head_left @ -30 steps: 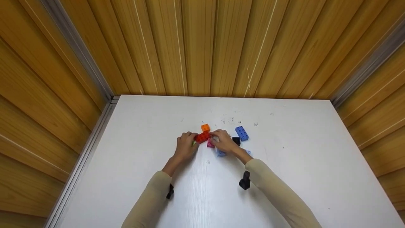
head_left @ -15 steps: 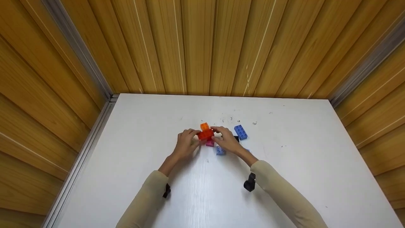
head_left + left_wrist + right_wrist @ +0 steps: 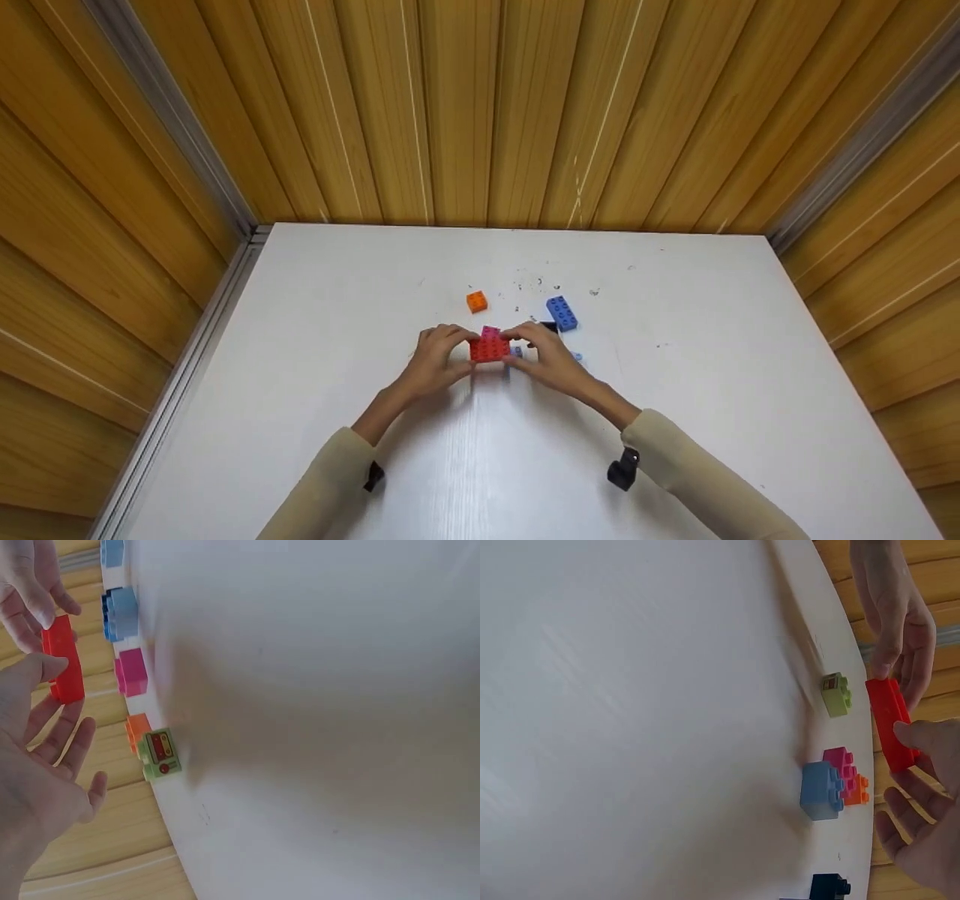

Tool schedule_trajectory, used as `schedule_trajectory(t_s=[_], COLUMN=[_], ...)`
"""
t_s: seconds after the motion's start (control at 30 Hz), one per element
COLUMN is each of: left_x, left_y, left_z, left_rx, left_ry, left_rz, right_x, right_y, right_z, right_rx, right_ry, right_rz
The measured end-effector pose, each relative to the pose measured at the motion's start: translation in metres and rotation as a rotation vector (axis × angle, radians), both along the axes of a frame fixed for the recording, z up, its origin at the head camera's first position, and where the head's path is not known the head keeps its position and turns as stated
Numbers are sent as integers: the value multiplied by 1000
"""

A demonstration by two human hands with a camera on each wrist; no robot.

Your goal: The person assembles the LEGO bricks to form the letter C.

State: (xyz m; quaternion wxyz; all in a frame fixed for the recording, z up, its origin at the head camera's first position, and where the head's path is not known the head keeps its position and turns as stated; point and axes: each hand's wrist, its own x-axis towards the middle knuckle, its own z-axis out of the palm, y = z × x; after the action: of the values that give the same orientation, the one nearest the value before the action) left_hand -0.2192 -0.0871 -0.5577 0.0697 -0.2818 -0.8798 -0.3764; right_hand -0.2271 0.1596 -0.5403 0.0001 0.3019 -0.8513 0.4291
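Note:
A red toy building brick (image 3: 490,351) with studs is held raised off the table, one end in each hand. My left hand (image 3: 435,364) pinches its left end between thumb and fingers. On the right end, the thumb and fingers of my right hand (image 3: 551,364) do the same. Behind the red brick stands a pink brick (image 3: 490,331), apart from it as the left wrist view shows. A light green brick with a printed picture (image 3: 160,754) stands on the table near the left hand, and a light blue brick (image 3: 821,792) near the right.
Farther back on the white table (image 3: 345,300) sits an orange brick (image 3: 477,301). A longer blue brick (image 3: 562,313) lies at the right, with a black brick (image 3: 829,886) near it. Wood-patterned walls (image 3: 457,112) border the table's back and sides.
The red brick has come off the table, lifted and drawn nearer the person. My right hand has taken its right end. The orange and pink bricks now show more fully.

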Motion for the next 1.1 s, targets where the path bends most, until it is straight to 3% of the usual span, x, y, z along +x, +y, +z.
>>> schedule_trajectory(t_s=[0.27, 0.47, 0.57, 0.87, 1.1], left_x=[18, 27, 30, 33, 34], left_y=[9, 17, 18, 22, 27], left_z=[-1, -9, -13, -12, -14], left_rx=[-97, -203, -241, -295, -282], left_ry=[-37, -39, -54, -83, -90], left_rz=[-63, -156, -175, -168, -141], right_x=[27, 42, 47, 51, 53], right_y=[14, 23, 25, 27, 30], right_z=[-4, -16, -20, -27, -28], right_rx=[80, 129, 131, 190, 183], right_ry=[-42, -73, -92, -124, -118], right_rz=[4, 31, 38, 2, -5])
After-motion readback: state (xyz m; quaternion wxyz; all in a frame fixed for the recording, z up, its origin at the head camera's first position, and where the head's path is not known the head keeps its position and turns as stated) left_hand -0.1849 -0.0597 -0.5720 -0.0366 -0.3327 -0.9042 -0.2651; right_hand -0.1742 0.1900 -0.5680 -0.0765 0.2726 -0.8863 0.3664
